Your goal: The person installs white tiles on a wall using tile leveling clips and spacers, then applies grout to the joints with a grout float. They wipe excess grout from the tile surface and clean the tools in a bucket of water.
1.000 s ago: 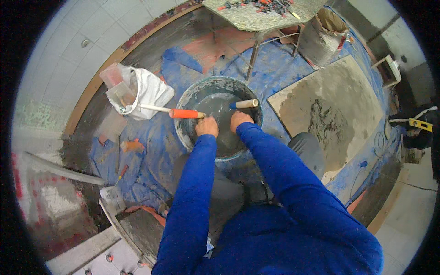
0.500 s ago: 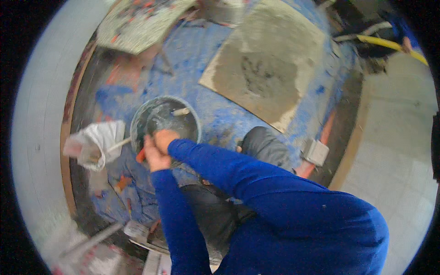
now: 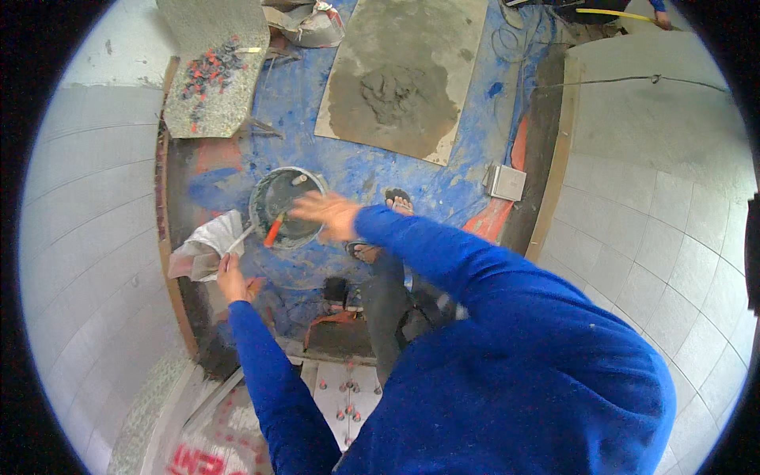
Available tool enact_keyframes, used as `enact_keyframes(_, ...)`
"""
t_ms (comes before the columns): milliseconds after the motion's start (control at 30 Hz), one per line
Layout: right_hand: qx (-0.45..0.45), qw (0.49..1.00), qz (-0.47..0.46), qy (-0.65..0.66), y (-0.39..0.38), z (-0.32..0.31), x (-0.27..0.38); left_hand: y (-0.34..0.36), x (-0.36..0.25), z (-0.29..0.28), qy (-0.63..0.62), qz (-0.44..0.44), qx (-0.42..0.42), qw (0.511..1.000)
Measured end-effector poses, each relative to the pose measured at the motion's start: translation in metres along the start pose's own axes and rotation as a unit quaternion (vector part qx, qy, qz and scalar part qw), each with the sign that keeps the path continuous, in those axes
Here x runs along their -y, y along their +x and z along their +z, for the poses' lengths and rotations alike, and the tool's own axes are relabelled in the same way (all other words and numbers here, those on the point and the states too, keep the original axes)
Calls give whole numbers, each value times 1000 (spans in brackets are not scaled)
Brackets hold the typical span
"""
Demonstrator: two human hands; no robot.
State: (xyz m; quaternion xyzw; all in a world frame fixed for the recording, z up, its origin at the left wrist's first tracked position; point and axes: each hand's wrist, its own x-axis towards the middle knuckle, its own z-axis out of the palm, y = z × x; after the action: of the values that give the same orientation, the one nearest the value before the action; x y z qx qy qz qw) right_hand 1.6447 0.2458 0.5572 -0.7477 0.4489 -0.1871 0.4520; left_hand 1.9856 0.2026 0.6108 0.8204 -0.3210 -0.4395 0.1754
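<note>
A round bucket [image 3: 256, 207] of grey wet mix stands left of centre. In it are a tool with an orange-red handle [image 3: 273, 230] and a short pale handle end [image 3: 299, 180]. My right hand [image 3: 328, 212], smeared by motion, spreads its fingers over the bucket's right rim and holds nothing. A pale stick [image 3: 241, 239] slants from the bucket's lower left rim, and my left hand [image 3: 234, 279] has its fingertips closed at the stick's lower end. The crumpled white bag [image 3: 207, 244] lies right beside that hand.
Beyond the bucket, a large board [image 3: 342, 63] carries grey mortar on blue sheeting [image 3: 301, 91]. A speckled slab [image 3: 182, 103] with red and black bits stands far left. At right is a whitish box [image 3: 507, 183]. Another person's hand [image 3: 662, 20] is by a yellow hose [image 3: 613, 13].
My hands, together at the bucket's near edge before, have separated. The left moved down beside the bag and stick; the right moved to the right rim. The orange-red handle now rests free. My view has shifted.
</note>
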Motion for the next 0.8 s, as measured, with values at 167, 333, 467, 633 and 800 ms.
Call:
enact_keyframes(167,-61,944,244,214,-201,-100,-76,-45,66,-64,15,23,-39,999)
enact_keyframes(333,-219,874,298,317,-337,-170,-89,-90,174,-75,267,100,23,958)
enact_keyframes(467,-329,818,384,273,-380,-194,-79,-115,189,-63,686,256,285,619)
enact_keyframes(633,-408,741,451,283,-412,-172,-75,-86,141,-35,165,-188,197,948)
enact_keyframes(800,-301,687,651,119,-451,-131,-64,45,28,-11,253,28,191,948)
